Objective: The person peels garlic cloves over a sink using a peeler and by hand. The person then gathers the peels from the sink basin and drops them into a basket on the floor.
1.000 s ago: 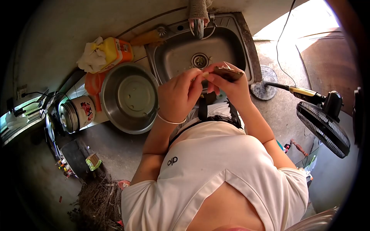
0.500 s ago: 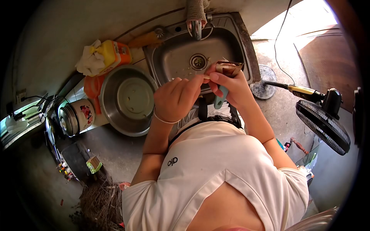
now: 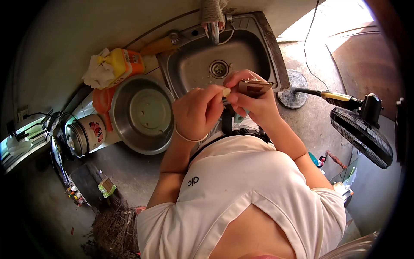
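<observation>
Over the near edge of the steel sink (image 3: 185, 71), my left hand (image 3: 195, 111) is closed, pinching a small pale piece that looks like a peeled garlic clove (image 3: 226, 92) between thumb and fingertips. Close beside it, my right hand (image 3: 261, 103) grips a knife (image 3: 255, 88) with a broad, shiny blade. Part of its teal handle shows below my right palm; the rest is hidden by my fingers. The clove sits near the right thumb and the end of the blade. Pale scraps lie around the sink drain (image 3: 219, 69).
Left of the sink stands a large metal basin (image 3: 118, 131) with water and a few pale pieces. Behind it are a yellow-orange jug (image 3: 123, 64) and an orange plastic scoop (image 3: 102, 101). A faucet (image 3: 212, 32) overhangs the sink. A standing fan (image 3: 360, 136) is at the right.
The knife in my right hand has turned, so its blade lies flatter and less of the handle shows. More of the clove is now visible at my left fingertips. The view has shifted slightly.
</observation>
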